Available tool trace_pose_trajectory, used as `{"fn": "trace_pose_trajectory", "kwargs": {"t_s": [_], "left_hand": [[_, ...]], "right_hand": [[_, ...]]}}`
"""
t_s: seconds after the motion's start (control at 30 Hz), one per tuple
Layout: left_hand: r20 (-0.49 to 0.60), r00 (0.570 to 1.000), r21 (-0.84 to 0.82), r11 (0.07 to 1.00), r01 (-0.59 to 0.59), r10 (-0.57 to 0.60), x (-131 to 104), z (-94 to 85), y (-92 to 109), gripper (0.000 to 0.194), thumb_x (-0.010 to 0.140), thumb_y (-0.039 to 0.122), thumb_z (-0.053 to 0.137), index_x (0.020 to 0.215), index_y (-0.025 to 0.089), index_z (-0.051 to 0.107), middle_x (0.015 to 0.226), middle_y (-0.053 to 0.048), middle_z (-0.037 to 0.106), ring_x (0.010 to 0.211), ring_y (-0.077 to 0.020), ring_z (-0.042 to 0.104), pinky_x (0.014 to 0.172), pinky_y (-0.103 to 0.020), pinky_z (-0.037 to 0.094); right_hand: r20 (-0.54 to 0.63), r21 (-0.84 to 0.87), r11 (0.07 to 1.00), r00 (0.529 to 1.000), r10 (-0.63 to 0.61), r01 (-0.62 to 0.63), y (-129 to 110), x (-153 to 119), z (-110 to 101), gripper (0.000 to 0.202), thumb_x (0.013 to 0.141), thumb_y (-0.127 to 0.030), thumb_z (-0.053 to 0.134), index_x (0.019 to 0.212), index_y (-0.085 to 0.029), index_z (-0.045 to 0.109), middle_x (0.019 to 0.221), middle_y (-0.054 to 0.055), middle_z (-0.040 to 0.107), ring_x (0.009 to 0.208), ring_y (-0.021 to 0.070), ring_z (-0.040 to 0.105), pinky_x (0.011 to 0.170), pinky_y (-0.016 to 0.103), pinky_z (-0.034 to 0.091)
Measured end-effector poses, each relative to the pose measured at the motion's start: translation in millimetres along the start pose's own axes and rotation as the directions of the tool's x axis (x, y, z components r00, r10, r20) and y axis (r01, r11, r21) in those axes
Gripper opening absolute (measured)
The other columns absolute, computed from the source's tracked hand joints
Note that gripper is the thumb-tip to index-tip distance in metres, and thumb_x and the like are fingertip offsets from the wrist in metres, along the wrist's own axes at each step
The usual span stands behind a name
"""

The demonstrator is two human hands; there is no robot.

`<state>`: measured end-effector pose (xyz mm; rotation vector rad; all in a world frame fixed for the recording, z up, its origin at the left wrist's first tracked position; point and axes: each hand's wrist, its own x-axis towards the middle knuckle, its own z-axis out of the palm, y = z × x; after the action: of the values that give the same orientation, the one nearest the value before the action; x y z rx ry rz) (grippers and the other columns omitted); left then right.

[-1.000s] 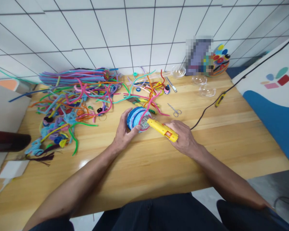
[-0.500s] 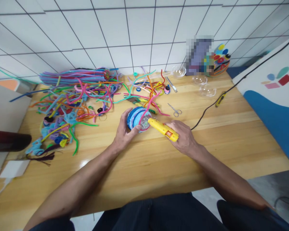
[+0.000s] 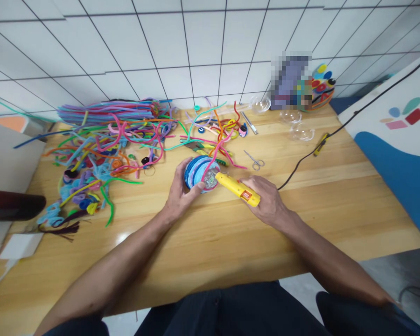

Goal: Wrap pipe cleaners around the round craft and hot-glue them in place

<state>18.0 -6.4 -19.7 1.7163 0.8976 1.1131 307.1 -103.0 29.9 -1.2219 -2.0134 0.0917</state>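
My left hand (image 3: 180, 191) is wrapped round the left side of a small round piece (image 3: 197, 171) covered in rings of blue, light blue and pink pipe cleaner. Its clear, shiny opening faces right, with pink along the rim. A pink pipe cleaner (image 3: 219, 148) runs up and away from that rim. In my right hand (image 3: 266, 198) is a yellow glue gun (image 3: 236, 187), its nozzle at the opening's edge. Whether the tip touches the piece cannot be made out.
Tangled pipe cleaners (image 3: 87, 154) cover the left of the wooden table (image 3: 210, 252). Beyond the round piece lie pliers (image 3: 196, 145) and scissors (image 3: 255, 161). Clear plastic domes (image 3: 303, 132) stand at the back right. A black cord (image 3: 301, 161) trails from the right hand.
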Motion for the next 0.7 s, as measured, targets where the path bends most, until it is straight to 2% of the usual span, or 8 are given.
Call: {"fn": "trace_pose_trajectory", "kwargs": {"t_s": [0.23, 0.43, 0.7], "left_hand": [[0.02, 0.999, 0.028, 0.999, -0.026, 0.026, 0.6, -1.0, -1.3, 0.083, 0.103, 0.069, 0.079, 0.168, 0.031, 0.044, 0.169, -0.016, 0.058, 0.151, -0.0374, 0.066, 0.129, -0.061, 0.057], [0.022, 1.0, 0.027, 1.0, -0.014, 0.013, 0.3, -0.9, 0.7, 0.083, 0.103, 0.069, 0.079, 0.168, 0.03, 0.044, 0.168, -0.017, 0.058, 0.152, -0.0379, 0.066, 0.13, -0.061, 0.056], [0.013, 1.0, 0.007, 1.0, 0.004, -0.004, 0.4, -0.5, 2.1, 0.084, 0.101, 0.069, 0.081, 0.166, 0.03, 0.046, 0.167, -0.017, 0.059, 0.151, -0.0381, 0.066, 0.13, -0.062, 0.056]], "right_hand": [[0.011, -0.005, 0.999, 0.999, 0.049, -0.048, 0.3, -1.9, 2.0, 0.02, 0.112, -0.031, 0.061, 0.126, -0.026, 0.074, 0.098, 0.007, 0.083, 0.087, 0.0267, 0.079, 0.079, 0.04, 0.063], [0.012, -0.004, 1.0, 1.0, 0.027, -0.027, -1.7, -1.0, 2.5, 0.021, 0.114, -0.034, 0.058, 0.125, -0.026, 0.074, 0.098, 0.007, 0.084, 0.086, 0.0263, 0.079, 0.078, 0.04, 0.063], [-0.005, -0.017, 1.0, 1.0, 0.002, -0.002, -3.3, 3.0, -0.8, 0.016, 0.114, -0.029, 0.06, 0.123, -0.025, 0.073, 0.095, 0.006, 0.083, 0.082, 0.0245, 0.077, 0.073, 0.038, 0.06]]}}
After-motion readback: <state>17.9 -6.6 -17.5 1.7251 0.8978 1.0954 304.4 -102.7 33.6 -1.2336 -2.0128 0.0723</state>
